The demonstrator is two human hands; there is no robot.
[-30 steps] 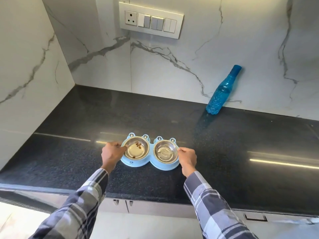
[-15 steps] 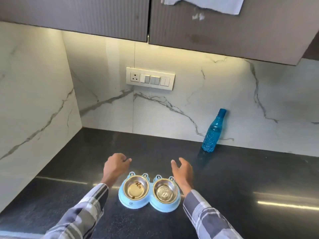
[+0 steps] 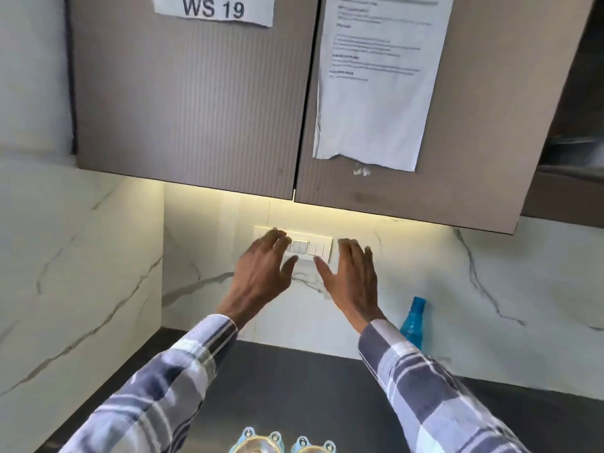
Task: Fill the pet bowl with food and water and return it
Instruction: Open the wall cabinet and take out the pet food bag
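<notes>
I see two ribbed brown cabinet doors (image 3: 189,103) filling the upper frame, a "WS 19" label (image 3: 213,8) at upper left, a printed sheet (image 3: 376,80) at upper right, and a white switch panel (image 3: 310,245) on the marble backsplash (image 3: 81,273) at centre.

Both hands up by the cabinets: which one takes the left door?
Probably left. The left hand hangs below the left cabinet door, open and empty; the right hand sits under the right door.
</notes>
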